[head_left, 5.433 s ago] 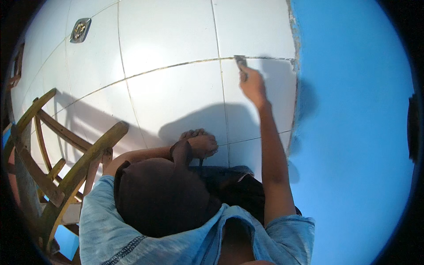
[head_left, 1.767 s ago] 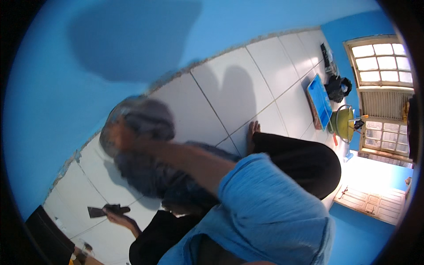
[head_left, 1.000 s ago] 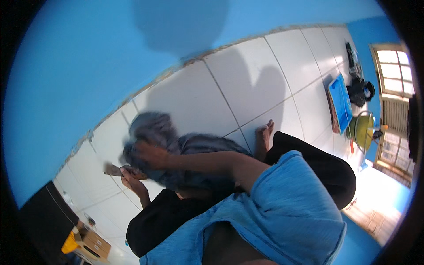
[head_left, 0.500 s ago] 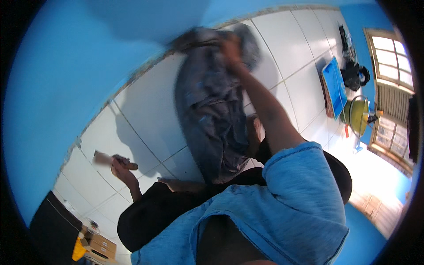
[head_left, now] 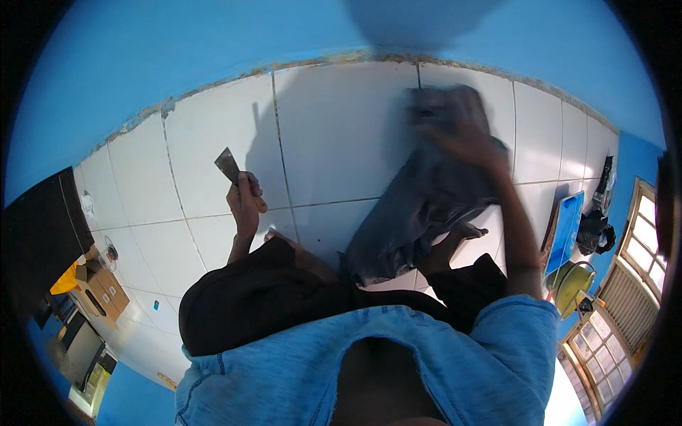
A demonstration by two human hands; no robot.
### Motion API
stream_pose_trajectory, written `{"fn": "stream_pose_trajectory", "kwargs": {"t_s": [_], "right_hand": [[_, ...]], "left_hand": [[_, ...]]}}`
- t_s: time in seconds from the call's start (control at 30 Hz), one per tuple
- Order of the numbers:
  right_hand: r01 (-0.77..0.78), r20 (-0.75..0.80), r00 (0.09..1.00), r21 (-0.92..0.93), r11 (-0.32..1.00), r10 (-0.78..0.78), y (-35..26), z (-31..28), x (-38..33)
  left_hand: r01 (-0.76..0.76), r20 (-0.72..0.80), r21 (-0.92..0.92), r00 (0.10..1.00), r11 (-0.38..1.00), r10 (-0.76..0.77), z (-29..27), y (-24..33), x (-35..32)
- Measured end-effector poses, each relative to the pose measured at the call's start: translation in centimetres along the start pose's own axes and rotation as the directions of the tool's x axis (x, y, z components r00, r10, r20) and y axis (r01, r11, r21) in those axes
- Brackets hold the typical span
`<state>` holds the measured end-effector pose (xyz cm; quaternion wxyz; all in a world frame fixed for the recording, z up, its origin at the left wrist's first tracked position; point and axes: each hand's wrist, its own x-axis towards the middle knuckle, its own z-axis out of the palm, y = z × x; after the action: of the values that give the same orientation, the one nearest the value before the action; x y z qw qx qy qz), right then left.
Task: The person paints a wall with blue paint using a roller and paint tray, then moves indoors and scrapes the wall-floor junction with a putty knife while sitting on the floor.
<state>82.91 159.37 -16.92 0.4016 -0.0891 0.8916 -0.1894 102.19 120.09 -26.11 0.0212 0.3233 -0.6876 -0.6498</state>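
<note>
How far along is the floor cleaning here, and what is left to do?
Done: the white floor tiles look mostly clean. In hand: the right hand presses a dark cloth on the floor, blurred; the left hand holds a scraper off the floor. Left: the stained edge along the blue wall.

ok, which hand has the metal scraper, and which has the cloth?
The left hand grips the scraper, blade pointing up off the floor. The right hand, blurred, presses the dark grey cloth on the white tiles.

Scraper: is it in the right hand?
No, the left hand grips the scraper; the right hand holds a dark cloth.
</note>
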Motion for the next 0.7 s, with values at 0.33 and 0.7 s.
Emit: {"fn": "stream_pose_trajectory", "kwargs": {"t_s": [0.33,0.7], "right_hand": [[-0.418,-0.645,0.742,-0.235,0.878,0.181,8.1,6.7,10.5],[0.100,0.587,0.611,-0.723,0.684,0.532,24.3,11.0,-7.0]], "left_hand": [[0.099,0.183,0.106,0.976,0.989,-0.117,1.5,-0.9,-1.7],[0.233,0.422,0.052,0.876,0.971,-0.233,4.0,-5.3,-6.4]]}}
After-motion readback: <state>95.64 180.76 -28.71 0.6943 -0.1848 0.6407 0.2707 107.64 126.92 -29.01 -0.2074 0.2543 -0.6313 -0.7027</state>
